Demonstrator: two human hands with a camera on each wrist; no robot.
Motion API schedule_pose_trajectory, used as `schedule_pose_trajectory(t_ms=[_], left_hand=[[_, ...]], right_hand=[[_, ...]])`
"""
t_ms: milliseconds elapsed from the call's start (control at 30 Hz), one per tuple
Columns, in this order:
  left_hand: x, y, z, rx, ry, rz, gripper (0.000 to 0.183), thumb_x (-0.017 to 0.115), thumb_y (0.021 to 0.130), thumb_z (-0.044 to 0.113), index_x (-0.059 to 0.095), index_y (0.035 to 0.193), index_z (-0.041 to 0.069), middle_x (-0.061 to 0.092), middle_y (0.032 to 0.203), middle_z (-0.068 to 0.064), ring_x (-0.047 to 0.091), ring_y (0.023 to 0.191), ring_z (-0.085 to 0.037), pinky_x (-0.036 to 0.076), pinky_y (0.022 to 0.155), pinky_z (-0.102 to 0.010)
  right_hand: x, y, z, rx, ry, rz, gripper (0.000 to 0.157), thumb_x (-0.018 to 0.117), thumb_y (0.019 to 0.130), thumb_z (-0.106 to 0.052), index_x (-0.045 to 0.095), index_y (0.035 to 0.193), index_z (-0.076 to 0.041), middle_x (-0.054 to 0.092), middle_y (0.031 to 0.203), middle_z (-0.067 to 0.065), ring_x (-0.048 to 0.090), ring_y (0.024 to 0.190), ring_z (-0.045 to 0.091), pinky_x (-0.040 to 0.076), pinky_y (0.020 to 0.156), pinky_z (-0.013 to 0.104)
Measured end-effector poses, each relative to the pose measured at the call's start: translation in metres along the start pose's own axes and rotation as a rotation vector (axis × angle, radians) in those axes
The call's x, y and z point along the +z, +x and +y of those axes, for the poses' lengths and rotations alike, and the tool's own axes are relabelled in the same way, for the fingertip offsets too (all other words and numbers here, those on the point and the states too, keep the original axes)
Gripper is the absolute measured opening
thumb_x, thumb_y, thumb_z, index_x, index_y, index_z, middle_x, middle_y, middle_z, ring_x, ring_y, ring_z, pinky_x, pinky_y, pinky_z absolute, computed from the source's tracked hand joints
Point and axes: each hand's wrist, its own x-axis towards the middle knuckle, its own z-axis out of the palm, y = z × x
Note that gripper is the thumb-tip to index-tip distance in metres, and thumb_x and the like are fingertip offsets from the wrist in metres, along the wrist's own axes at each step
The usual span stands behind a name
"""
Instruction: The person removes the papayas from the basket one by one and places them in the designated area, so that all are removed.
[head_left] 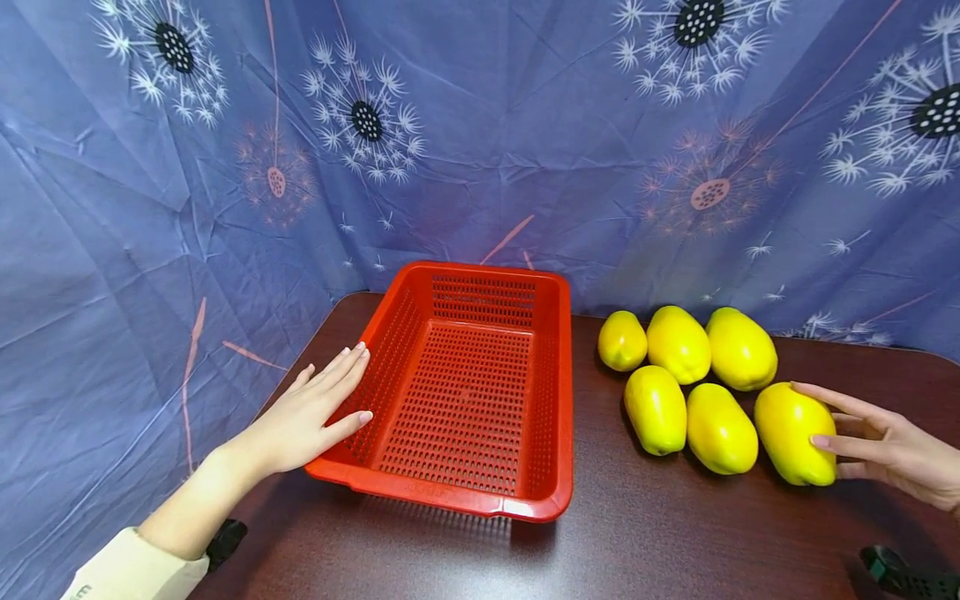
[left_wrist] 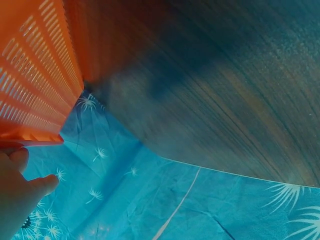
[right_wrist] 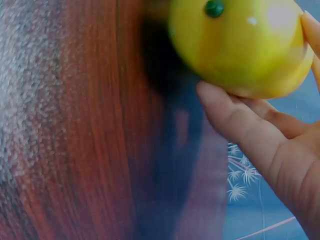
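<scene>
My left hand (head_left: pixel 311 417) rests on the left rim of a red plastic basket (head_left: pixel 561 400), its fingers straight. In the left wrist view part of that hand (left_wrist: pixel 22 187) shows beside the slotted basket wall (left_wrist: pixel 35 70). At the right, my right hand (head_left: pixel 885 446) grips a large yellow mango (head_left: pixel 791 433) from its right side, thumb in front and fingers behind. The right wrist view shows the thumb against this mango (right_wrist: pixel 240 50), which has a green stem spot. Several more mangoes lie just left of it, among them a small one (head_left: pixel 622 342).
The basket holds nothing visible. A dark brown wooden table (head_left: pixel 637 533) carries everything. Blue cloth with dandelion prints (head_left: pixel 495 125) hangs behind and at the left. A dark strap-like object (head_left: pixel 903 575) shows at the lower right.
</scene>
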Motion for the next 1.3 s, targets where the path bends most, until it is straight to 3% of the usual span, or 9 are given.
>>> schedule_pose_trajectory(t_ms=[267, 667, 900, 1133, 1300], left_hand=[[-0.001, -0.001, 0.001, -0.001, -0.003, -0.004, 0.073, 0.046, 0.094, 0.047, 0.019, 0.149, 0.008, 0.013, 0.155, -0.007, 0.012, 0.141, -0.029, 0.01, 0.106, -0.061], [-0.002, -0.002, -0.001, 0.001, 0.009, 0.001, 0.076, 0.047, 0.093, 0.05, 0.019, 0.149, 0.008, 0.014, 0.155, -0.007, 0.012, 0.141, -0.028, 0.006, 0.105, -0.063], [-0.002, 0.0, -0.002, 0.0, -0.034, -0.012, 0.074, 0.048, 0.093, 0.048, 0.02, 0.149, 0.007, 0.014, 0.155, -0.008, 0.011, 0.141, -0.029, 0.009, 0.104, -0.063], [-0.002, -0.001, -0.005, -0.013, -0.042, -0.02, 0.073, 0.048, 0.093, 0.048, 0.019, 0.15, 0.011, 0.01, 0.156, -0.006, 0.006, 0.142, -0.027, 0.006, 0.105, -0.062], [-0.003, -0.001, -0.005, -0.005, -0.033, -0.017, 0.071, 0.046, 0.095, 0.046, 0.018, 0.15, 0.011, 0.008, 0.156, -0.006, 0.005, 0.142, -0.027, 0.005, 0.105, -0.062]], right_hand=[[0.0, 0.003, 0.004, 0.056, -0.017, -0.032, 0.067, 0.04, 0.099, -0.004, 0.015, 0.146, -0.044, 0.044, 0.111, -0.029, 0.059, 0.095, 0.004, 0.053, 0.073, 0.045], [-0.006, 0.009, 0.003, 0.074, 0.03, -0.115, 0.067, 0.036, 0.101, -0.005, 0.006, 0.147, -0.044, 0.04, 0.113, -0.031, 0.057, 0.099, 0.0, 0.052, 0.077, 0.047], [-0.004, 0.011, 0.002, 0.104, -0.034, -0.061, 0.067, 0.038, 0.101, -0.009, 0.004, 0.147, -0.043, 0.036, 0.112, -0.034, 0.055, 0.095, -0.002, 0.05, 0.077, 0.053], [-0.001, 0.012, 0.003, 0.15, -0.09, 0.004, 0.068, 0.043, 0.1, -0.014, 0.002, 0.148, -0.04, 0.029, 0.123, -0.018, 0.052, 0.094, -0.008, 0.049, 0.078, 0.053], [-0.002, 0.012, 0.004, 0.122, -0.069, 0.002, 0.067, 0.042, 0.1, -0.011, 0.005, 0.148, -0.039, 0.027, 0.116, -0.029, 0.049, 0.094, -0.013, 0.05, 0.077, 0.052]])
